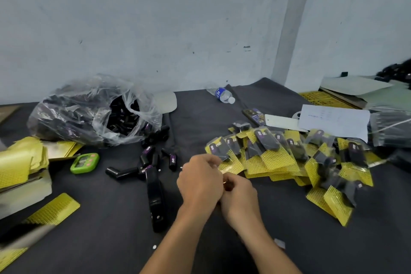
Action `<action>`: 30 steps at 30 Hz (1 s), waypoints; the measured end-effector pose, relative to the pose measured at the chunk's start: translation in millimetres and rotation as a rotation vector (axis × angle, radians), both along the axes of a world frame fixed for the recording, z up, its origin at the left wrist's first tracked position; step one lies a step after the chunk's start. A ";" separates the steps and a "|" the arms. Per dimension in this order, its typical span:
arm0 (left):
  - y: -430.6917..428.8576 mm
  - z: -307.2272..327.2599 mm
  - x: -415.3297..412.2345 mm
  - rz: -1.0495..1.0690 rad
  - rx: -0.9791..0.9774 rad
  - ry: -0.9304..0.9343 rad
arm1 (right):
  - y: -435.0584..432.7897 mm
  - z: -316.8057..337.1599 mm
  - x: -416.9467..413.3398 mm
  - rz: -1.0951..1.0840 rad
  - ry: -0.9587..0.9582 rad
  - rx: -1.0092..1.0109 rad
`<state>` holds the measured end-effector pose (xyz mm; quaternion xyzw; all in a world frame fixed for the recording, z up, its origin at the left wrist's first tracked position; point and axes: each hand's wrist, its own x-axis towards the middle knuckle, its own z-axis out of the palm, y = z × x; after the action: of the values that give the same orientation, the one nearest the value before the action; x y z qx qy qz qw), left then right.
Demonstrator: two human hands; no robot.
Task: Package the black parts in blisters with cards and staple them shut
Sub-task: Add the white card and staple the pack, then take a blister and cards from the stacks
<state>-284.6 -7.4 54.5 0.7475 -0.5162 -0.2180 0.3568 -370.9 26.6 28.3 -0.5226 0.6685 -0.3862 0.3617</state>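
The dark cloth (pixel 100 240) covering the table is bounded at the back by the grey wall (pixel 155 29). Open cloth is left in the near foreground on both sides of the forearms. More is left in a strip running from the middle back to a water bottle (pixel 223 95) laid on its side.

The left hand (pixel 200 182) and right hand (pixel 241 194) are brought together at the centre, fingers curled and touching. Whether anything is pinched between them cannot be told (the spot is blurred and covered by knuckles). A black stapler (pixel 155 202) is laid near the left hand, not touched by it.

A clear plastic bag (pixel 66 118), its mouth open toward the centre, is filled with black parts, and loose black parts (pixel 151 160) are scattered between it and the stapler. To the right, a pile of blister packs (pixel 289 158) is spread, each with a black part over a yellow card, and its near edge is close to the left fingers. Stacked yellow cards (pixel 22 160) are kept at the left edge, with a green timer (pixel 84 163) beside them and a single card (pixel 55 208) nearer.
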 end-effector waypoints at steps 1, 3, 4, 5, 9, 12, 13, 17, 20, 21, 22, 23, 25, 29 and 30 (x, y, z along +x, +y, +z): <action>3.4 8.2 8.2 -0.043 -0.020 -0.023 | 1.5 3.8 8.1 0.047 -0.013 0.006; 11.0 27.2 28.4 -0.102 -0.086 -0.059 | 5.7 15.2 27.8 0.146 -0.110 -0.010; 15.3 36.9 40.8 -0.112 -0.120 -0.063 | 7.9 22.1 39.1 0.186 -0.138 -0.034; 19.5 46.3 54.6 -0.112 -0.151 -0.058 | 8.6 28.4 50.8 0.226 -0.141 -0.064; 37.8 83.1 120.7 0.016 -0.253 -0.060 | 8.9 57.9 109.0 0.351 -0.195 -0.156; 56.8 101.9 183.6 0.139 -0.297 -0.099 | 7.7 72.3 164.1 0.480 -0.311 -0.112; 65.2 106.4 206.3 0.164 -0.286 -0.127 | 7.7 75.8 182.9 0.535 -0.287 -0.111; 104.1 120.6 293.6 0.347 -0.209 -0.278 | 9.2 89.6 254.2 0.647 -0.100 -0.127; 128.5 124.2 349.2 0.450 -0.146 -0.272 | 6.6 98.6 299.9 0.692 0.034 -0.163; 134.1 123.8 364.6 0.463 -0.127 -0.243 | 5.2 100.2 313.5 0.724 0.065 -0.161; 138.5 122.2 378.2 0.465 -0.107 -0.215 | 3.6 101.0 325.8 0.762 0.104 -0.158; 141.2 119.7 390.1 0.457 -0.084 -0.193 | 1.6 101.5 337.0 0.795 0.152 -0.160; 141.0 111.8 410.5 0.413 -0.014 -0.158 | -4.9 101.0 358.0 0.826 0.245 -0.184; 125.2 91.3 440.7 0.336 0.108 -0.140 | -23.2 98.1 392.3 0.830 0.350 -0.224; 119.1 87.4 447.5 0.332 0.113 -0.144 | -29.2 98.2 399.8 0.835 0.368 -0.236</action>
<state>163.0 111.7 141.9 0.8549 -0.3967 -0.1306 0.3078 28.9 -2.6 126.5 -0.8442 0.4053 -0.1820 0.2998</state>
